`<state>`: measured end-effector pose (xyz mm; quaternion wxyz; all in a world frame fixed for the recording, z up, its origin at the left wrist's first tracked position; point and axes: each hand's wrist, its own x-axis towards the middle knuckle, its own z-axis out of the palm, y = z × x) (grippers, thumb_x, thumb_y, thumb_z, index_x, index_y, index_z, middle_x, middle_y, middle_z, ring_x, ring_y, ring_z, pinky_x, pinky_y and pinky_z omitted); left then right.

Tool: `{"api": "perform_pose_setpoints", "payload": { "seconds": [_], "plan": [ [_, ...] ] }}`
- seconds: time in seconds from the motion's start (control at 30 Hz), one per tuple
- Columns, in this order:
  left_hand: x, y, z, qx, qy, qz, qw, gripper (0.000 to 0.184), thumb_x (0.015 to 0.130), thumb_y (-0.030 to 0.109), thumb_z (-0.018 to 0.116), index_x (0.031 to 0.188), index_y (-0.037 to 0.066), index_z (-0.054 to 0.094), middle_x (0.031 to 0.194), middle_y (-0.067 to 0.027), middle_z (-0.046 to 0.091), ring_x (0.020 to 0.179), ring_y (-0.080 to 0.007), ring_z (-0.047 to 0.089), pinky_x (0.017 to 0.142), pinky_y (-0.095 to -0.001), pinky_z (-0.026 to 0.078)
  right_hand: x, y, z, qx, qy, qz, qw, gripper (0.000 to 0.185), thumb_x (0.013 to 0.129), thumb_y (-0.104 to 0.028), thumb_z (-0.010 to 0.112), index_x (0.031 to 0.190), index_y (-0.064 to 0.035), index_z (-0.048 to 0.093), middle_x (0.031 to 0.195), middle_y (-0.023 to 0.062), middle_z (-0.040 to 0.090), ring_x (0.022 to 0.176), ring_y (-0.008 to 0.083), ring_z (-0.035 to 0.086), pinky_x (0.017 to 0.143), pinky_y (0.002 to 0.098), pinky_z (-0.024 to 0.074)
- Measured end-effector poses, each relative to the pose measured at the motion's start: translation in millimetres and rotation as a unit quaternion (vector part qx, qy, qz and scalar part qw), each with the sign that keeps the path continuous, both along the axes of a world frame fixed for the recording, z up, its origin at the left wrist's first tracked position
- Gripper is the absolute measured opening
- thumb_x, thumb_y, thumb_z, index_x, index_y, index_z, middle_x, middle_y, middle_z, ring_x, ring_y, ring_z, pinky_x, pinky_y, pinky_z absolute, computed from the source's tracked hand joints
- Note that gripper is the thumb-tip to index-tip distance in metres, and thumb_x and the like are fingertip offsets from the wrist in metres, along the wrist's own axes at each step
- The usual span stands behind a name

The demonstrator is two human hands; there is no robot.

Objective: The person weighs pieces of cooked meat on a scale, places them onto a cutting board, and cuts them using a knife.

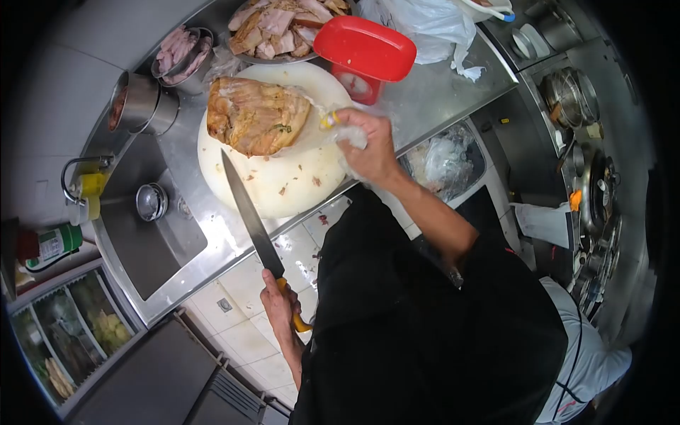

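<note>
My left hand (278, 303) is closed round the yellow handle of a long knife (249, 209), low in front of the counter. The knife's blade points up, its tip over the edge of a round white cutting board (312, 180). A large browned slab of cooked meat (256, 117) lies on the board. My right hand (366, 145), right of the meat, is closed on crumpled clear plastic wrap (350, 136), which seems to stretch back to the meat. A small yellow piece (329, 120) shows at its fingertips. Small meat scraps lie on the board.
Behind the board stand a bowl of cut meat (276, 32) and a red scale (365, 48). Metal containers (145, 103) stand at the left, beside a sink (138, 244). A white plastic bag (425, 28) lies at the back; a bin of plastic waste (446, 163) is at the right.
</note>
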<state>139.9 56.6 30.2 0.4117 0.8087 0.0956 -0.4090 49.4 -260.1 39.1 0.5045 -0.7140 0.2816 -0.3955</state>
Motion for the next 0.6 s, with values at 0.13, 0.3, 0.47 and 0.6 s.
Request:
{"api": "perform_pose_setpoints", "payload": {
  "seconds": [0.13, 0.3, 0.47, 0.6],
  "plan": [
    [2.5, 4.3, 6.0, -0.015, -0.05, 0.045, 0.998, 0.072, 0.098, 0.07, 0.033, 0.07, 0.005, 0.048, 0.048, -0.0032, 0.042, 0.035, -0.015, 0.041, 0.034, -0.028, 0.033, -15.0, -12.8, 47.7, 0.022, -0.138, -0.051, 0.989, 0.029, 0.072, 0.009, 0.063, 0.098, 0.0, 0.069, 0.094, 0.0046, 0.072, 0.086, 0.012, 0.067, 0.082, 0.0257, 0.052],
    [10.9, 12.8, 14.5, -0.049, -0.069, 0.081, 0.993, 0.069, 0.098, 0.069, 0.035, 0.075, 0.006, 0.047, 0.051, -0.0031, 0.041, 0.038, -0.0139, 0.042, 0.035, -0.0271, 0.034, -120.0, -37.9, 129.3, -0.044, -0.074, -0.225, 0.971, 0.025, 0.076, -0.003, 0.064, 0.1, -0.0031, 0.07, 0.089, 0.0007, 0.069, 0.076, 0.0086, 0.062, 0.073, 0.0245, 0.0507],
    [20.9, 23.8, 8.5, -0.045, -0.055, 0.087, 0.994, 0.069, 0.096, 0.072, 0.036, 0.075, 0.007, 0.046, 0.051, -0.0035, 0.04, 0.039, -0.015, 0.042, 0.035, -0.0277, 0.035, -268.2, -73.6, 73.2, 0.094, 0.251, -0.304, 0.914, 0.025, 0.074, -0.007, 0.065, 0.098, -0.0054, 0.072, 0.082, 0.0002, 0.068, 0.073, 0.008, 0.061, 0.067, 0.0241, 0.047],
    [28.0, 27.8, 4.4, -0.034, -0.051, 0.083, 0.995, 0.069, 0.095, 0.073, 0.037, 0.076, 0.007, 0.046, 0.051, -0.0032, 0.04, 0.039, -0.0146, 0.042, 0.035, -0.0278, 0.035, -350.2, -111.6, -44.5, 0.171, 0.361, -0.354, 0.846, 0.036, 0.072, -0.016, 0.069, 0.106, -0.0048, 0.072, 0.088, 0.0096, 0.071, 0.084, 0.0198, 0.065, 0.077, 0.0333, 0.0503]
  ]
}}
